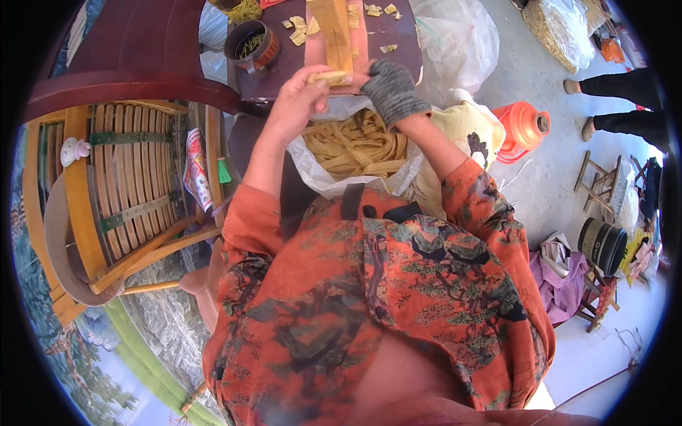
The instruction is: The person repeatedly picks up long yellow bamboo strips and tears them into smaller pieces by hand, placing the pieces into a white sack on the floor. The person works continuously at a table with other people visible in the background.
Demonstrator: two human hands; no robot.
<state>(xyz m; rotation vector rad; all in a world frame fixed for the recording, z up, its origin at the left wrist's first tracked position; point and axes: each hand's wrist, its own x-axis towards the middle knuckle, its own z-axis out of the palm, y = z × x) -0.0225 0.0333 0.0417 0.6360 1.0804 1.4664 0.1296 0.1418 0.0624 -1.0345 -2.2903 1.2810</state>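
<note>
One bare left hand (297, 97) pinches a flat yellowish strip (328, 78) beside the tan wooden block (332, 32), seemingly steadying it; grey-gloved right hand (387, 86): grip unclear.

Strips (355, 145) lie in the bag (301, 160) before the person (305, 284), the table (395, 65) beyond it; on the table a mug (267, 54) stands left of the block (337, 35), pieces (388, 49) on both sides; a chair (77, 206) at left, a flask (515, 128) right of the bag, a stool (602, 186) farther right
</note>
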